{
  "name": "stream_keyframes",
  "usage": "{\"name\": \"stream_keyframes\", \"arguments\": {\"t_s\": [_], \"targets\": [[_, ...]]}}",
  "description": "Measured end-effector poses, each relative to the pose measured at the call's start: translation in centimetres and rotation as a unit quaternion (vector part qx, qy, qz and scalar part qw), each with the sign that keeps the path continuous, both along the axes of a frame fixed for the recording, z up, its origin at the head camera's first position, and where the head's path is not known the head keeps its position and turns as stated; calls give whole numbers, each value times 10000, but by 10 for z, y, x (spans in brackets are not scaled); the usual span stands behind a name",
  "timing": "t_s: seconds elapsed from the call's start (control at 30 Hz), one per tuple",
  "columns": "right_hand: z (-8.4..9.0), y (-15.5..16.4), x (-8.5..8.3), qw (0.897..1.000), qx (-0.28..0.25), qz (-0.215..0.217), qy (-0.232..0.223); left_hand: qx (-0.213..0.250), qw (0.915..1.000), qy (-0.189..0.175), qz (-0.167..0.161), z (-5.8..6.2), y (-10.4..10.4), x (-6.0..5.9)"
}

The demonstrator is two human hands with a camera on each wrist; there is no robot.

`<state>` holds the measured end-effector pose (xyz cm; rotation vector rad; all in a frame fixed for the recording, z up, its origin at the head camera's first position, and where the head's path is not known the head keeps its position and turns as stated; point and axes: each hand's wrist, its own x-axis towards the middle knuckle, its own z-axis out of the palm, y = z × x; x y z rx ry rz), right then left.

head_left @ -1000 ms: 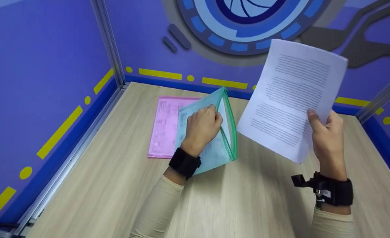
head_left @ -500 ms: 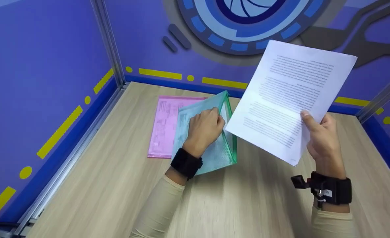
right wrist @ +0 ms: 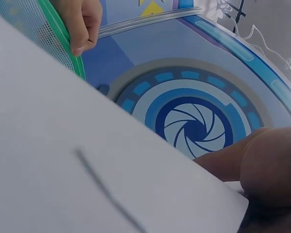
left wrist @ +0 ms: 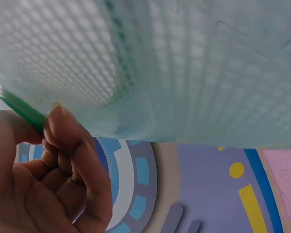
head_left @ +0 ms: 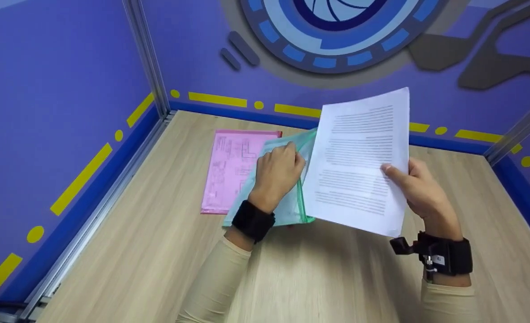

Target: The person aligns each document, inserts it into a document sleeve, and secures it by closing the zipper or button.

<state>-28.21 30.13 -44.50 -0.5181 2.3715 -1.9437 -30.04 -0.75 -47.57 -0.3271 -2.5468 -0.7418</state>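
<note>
My left hand (head_left: 277,172) pinches the upper flap of a translucent green mesh zipper pouch (head_left: 287,211) and lifts its mouth open on the wooden table (head_left: 336,278). The left wrist view shows the fingers (left wrist: 70,145) curled on the pouch's green edge (left wrist: 19,109), with the mesh (left wrist: 184,68) filling the frame. My right hand (head_left: 419,190) grips a stack of white printed sheets (head_left: 359,161) by the right edge, thumb on top. The sheets' left edge sits at the pouch opening. From the right wrist, the paper (right wrist: 87,170) covers most of the view.
A pink document sleeve (head_left: 231,168) lies flat on the table, partly under the green pouch. Purple walls with yellow markings enclose the table at the left, back and right. A metal rail (head_left: 94,215) runs along the table's left edge.
My right hand has lowered and swung the sheets left and down, from high at the right to the pouch's mouth. The left hand has kept its hold on the flap.
</note>
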Motion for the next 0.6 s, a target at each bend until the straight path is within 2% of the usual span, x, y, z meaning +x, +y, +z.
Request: {"name": "stream_keyframes", "arguments": {"t_s": [0.13,0.3,0.4,0.6], "targets": [[3,6,0,9994,-53,-327,-89,88,9998,137,84,1,0,-1],[8,24,1,9930,-456,-798,-743,213,9994,216,167,1,-1,-2],[10,36,3,9908,-450,-679,-1081,307,9992,212,173,1,-2,-3],[8,40,0,9926,46,-82,-1210,339,9991,233,144,1,-3,-3]]}}
